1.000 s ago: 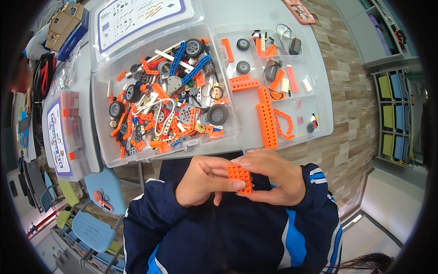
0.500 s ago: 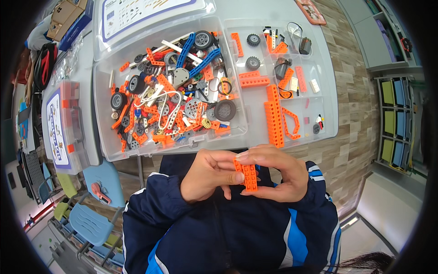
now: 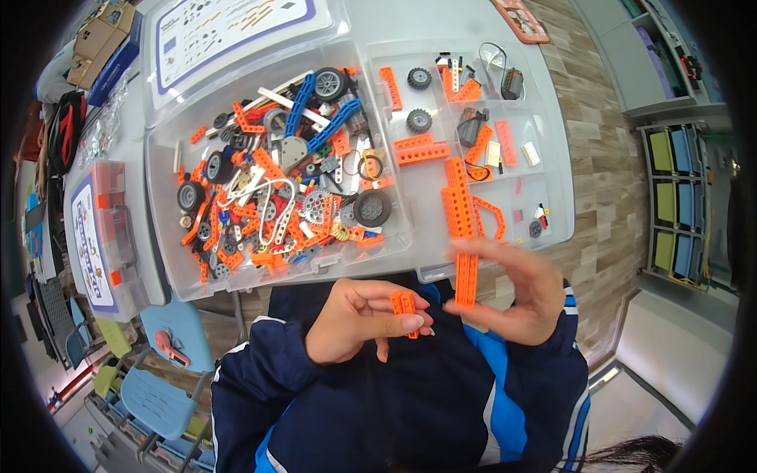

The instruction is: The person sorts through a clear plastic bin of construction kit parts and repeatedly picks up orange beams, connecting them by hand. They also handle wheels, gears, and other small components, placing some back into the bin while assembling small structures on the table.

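Observation:
My left hand (image 3: pixel 347 322) pinches a short orange building brick (image 3: pixel 403 304) between thumb and fingers, in front of my jacket. To its right, my right hand (image 3: pixel 524 288) grips a longer orange studded beam (image 3: pixel 466 281) by its ends, thumb below and fingers above; the fingers are slightly blurred. Just beyond that beam, a long stack of orange beams (image 3: pixel 458 209) rests at the tray's near side, with an orange angled frame piece (image 3: pixel 490 218) beside it. The two pieces in my hands are apart from each other.
A clear bin (image 3: pixel 162 260) of mixed building parts stands at the left of the table. Right of it, a clear compartment tray (image 3: pixel 556 189) holds wheels (image 3: pixel 419 120), orange beams (image 3: pixel 422 152) and a wired grey block (image 3: pixel 512 83). A closed parts case (image 3: pixel 95 236) sits far left, near blue chairs (image 3: pixel 158 392).
My hands have moved apart: the orange pieces held together before are now separate, one in each hand. My right hand went right with the longer beam. The view has shifted slightly.

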### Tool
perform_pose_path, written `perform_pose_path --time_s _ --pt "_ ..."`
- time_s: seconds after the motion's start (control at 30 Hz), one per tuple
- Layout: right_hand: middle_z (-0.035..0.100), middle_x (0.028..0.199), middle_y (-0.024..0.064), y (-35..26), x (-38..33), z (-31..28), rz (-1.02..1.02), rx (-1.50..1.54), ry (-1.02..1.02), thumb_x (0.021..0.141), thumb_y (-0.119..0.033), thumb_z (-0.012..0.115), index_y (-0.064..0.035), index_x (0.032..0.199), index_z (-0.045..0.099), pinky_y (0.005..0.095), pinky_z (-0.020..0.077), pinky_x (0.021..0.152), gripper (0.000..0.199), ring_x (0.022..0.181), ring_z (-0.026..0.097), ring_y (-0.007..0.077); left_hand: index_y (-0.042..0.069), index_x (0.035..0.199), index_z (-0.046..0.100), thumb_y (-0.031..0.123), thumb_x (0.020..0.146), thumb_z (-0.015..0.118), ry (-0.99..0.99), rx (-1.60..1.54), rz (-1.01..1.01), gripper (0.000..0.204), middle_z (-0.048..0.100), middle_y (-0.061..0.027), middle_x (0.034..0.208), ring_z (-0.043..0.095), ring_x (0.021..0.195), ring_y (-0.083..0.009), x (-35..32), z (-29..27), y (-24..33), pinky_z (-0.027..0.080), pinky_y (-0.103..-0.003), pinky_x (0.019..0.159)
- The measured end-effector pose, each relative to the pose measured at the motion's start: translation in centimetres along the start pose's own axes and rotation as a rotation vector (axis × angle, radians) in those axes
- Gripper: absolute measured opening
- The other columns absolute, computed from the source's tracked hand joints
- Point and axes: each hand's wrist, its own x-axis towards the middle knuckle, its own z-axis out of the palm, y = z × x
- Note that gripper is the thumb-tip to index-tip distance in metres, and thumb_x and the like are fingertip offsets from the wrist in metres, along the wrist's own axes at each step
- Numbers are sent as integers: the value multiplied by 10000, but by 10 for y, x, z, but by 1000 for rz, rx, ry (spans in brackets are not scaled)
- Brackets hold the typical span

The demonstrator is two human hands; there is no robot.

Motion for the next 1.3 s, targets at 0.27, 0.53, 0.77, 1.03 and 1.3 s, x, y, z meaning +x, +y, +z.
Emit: perform_pose_path --time_s 0.27,0.53,0.77,1.03,1.3 --pt "701 1249 181 18 78 -29 45 -583 -217 714 91 813 -30 1483 529 372 573 961 829 1134 698 309 -64 1275 672 41 972 744 -4 27 3 329 756 -182 1187 756 1099 -235 14 4 -1 593 -231 545" --pt "692 1243 163 36 111 -34 207 -612 -456 677 74 844 -52 1474 554 396 573 901 857 1036 679 334 2 1330 658 59 995 726 22 5 -88 346 743 -143 1244 738 1127 -192 19 -11 -8 581 -217 592" --pt "711 1230 144 37 119 -37 299 -592 -511 646 64 864 -58 1466 571 389 562 896 879 1074 676 317 -5 1285 654 42 983 733 53 -45 -67 316 744 -142 1223 739 1108 -193 22 -20 -6 589 -227 597" --pt "711 1273 149 26 117 -37 88 -549 -468 637 36 875 -31 1415 616 402 562 895 823 1076 683 319 12 1322 654 64 987 739 66 -3 -110 350 747 -121 1235 735 1097 -162 19 -20 -4 581 -216 612" --pt "719 1239 120 35 103 -27 -123 -450 -400 710 64 809 -31 1407 623 404 561 870 728 1022 694 323 8 1263 721 56 982 744 -25 33 -17 287 765 -102 1197 742 1048 -124 14 -11 -4 585 -203 635"
